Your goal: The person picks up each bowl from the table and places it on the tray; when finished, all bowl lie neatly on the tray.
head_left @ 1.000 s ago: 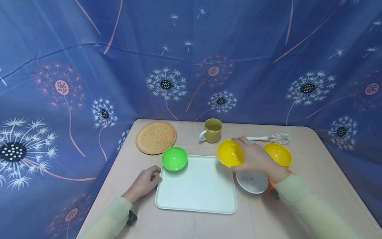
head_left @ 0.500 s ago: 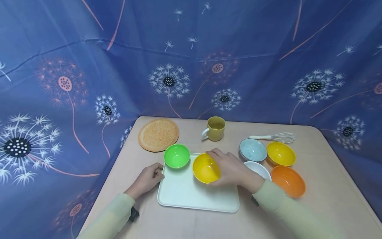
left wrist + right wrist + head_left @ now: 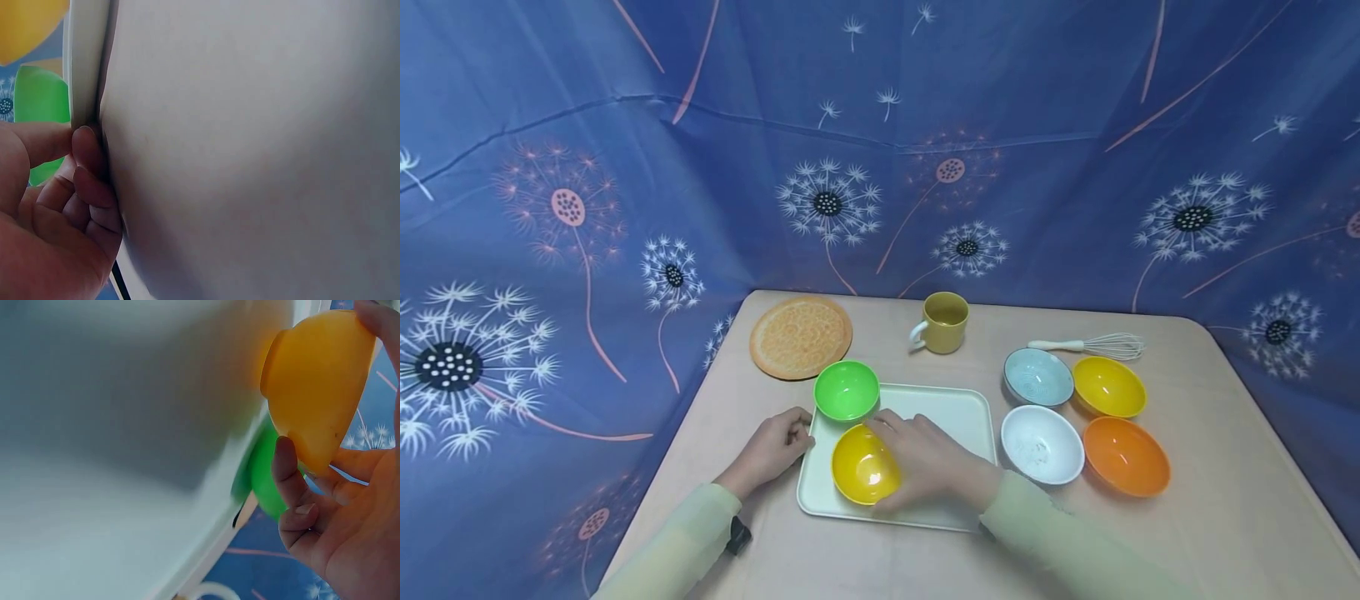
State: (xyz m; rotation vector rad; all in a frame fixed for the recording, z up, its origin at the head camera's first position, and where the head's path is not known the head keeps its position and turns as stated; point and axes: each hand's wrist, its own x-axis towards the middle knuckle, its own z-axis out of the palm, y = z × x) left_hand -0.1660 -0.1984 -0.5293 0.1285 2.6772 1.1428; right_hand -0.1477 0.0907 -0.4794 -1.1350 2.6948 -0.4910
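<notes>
My right hand (image 3: pixel 928 462) grips a yellow bowl (image 3: pixel 859 468) by its rim, over the front left part of the white tray (image 3: pixel 951 412). In the right wrist view the yellow bowl (image 3: pixel 319 375) is seen side-on, its base close over the tray surface, thumb and fingers at the rim. A green bowl (image 3: pixel 847 390) sits at the tray's back left corner, behind the yellow one. My left hand (image 3: pixel 772 450) holds the tray's left edge. In the left wrist view its curled fingers (image 3: pixel 87 150) pinch at the tray rim (image 3: pixel 87 56).
Right of the tray stand a light blue bowl (image 3: pixel 1038 377), a white bowl (image 3: pixel 1042 445), another yellow bowl (image 3: pixel 1108 387) and an orange bowl (image 3: pixel 1126 457). A whisk (image 3: pixel 1090 345) lies behind them. A mustard mug (image 3: pixel 945 323) and a round pizza-like disc (image 3: pixel 801 337) are at the back.
My right hand has carried the yellow bowl leftward and toward me, from the tray's back right corner to its front left part. The left hand has stayed at the tray's edge.
</notes>
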